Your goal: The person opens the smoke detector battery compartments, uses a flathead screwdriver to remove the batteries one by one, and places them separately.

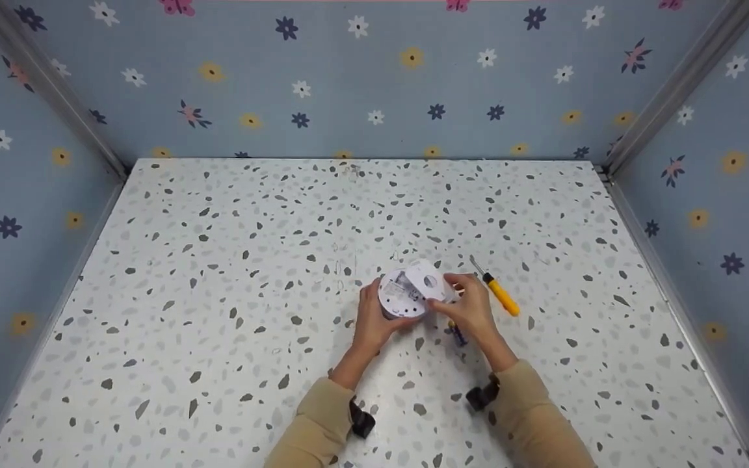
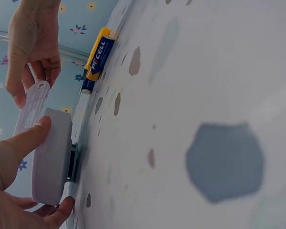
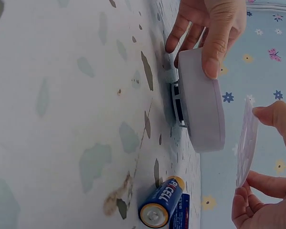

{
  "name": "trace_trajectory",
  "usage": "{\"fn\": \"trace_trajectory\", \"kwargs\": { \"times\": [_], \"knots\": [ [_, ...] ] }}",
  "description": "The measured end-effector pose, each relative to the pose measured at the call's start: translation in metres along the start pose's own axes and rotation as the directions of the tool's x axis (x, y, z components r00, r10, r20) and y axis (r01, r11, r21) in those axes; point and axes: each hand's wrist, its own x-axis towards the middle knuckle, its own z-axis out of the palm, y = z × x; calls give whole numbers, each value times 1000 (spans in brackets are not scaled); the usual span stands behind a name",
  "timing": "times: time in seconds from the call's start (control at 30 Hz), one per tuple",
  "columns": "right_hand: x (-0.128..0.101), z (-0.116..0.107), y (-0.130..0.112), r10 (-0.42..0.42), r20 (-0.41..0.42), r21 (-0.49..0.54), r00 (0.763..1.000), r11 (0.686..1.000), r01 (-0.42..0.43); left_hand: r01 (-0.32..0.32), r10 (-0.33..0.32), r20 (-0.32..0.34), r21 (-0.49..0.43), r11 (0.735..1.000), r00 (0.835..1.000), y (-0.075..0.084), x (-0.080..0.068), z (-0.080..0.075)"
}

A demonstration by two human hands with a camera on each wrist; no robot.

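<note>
My left hand [image 1: 372, 322] grips a round white smoke detector [image 1: 391, 307] by its side, thumb along the near edge. Its flat back, with a label and small holes, faces up; in the right wrist view a slotted black vent juts from the detector's underside [image 3: 202, 107], close over the table. Fingers and thumb of my right hand [image 1: 473, 307] pinch a thin white plate [image 1: 419, 272] with a round hole. The plate is tilted and partly overlaps the detector's back in the head view. In the right wrist view a gap shows between the plate [image 3: 247, 140] and the detector.
Blue batteries [image 3: 164, 200] lie on the table just under my right hand. To the right of that hand is a yellow-handled screwdriver [image 1: 503, 297]. The speckled white table [image 1: 218, 312] is bordered by flowered blue panels [image 1: 361, 84] at the back and sides.
</note>
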Motion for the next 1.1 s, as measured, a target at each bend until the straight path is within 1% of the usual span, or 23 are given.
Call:
{"fn": "trace_trajectory", "kwargs": {
  "times": [0.2,0.27,0.5,0.73,0.87,0.97,1.0,1.1],
  "knots": [
    [1,0,-1,22,20,-6,1000,1000,-22,6,-6,54,1,1000,999,-1,4,-11],
    [1,0,-1,11,22,-6,1000,1000,-11,1,-1,69,-8,1000,998,-2,5,-15],
    [1,0,-1,-29,28,4,999,1000,29,-30,36,73,-86,996,997,-8,12,-25],
    [2,0,-2,-14,71,17,997,1000,13,36,-26,89,-109,993,996,-10,18,-33],
    [3,0,-3,-12,104,10,994,1000,11,47,-33,111,-128,991,993,-11,20,-36],
    [4,1,-3,-27,120,-5,992,1000,27,36,-19,122,-141,989,992,-14,21,-37],
    [4,1,-3,-30,125,-10,992,999,31,19,-2,115,-142,990,993,-13,21,-37],
    [5,1,-3,-32,145,-24,989,999,36,3,17,131,-146,989,991,-15,21,-38]
  ]
}}
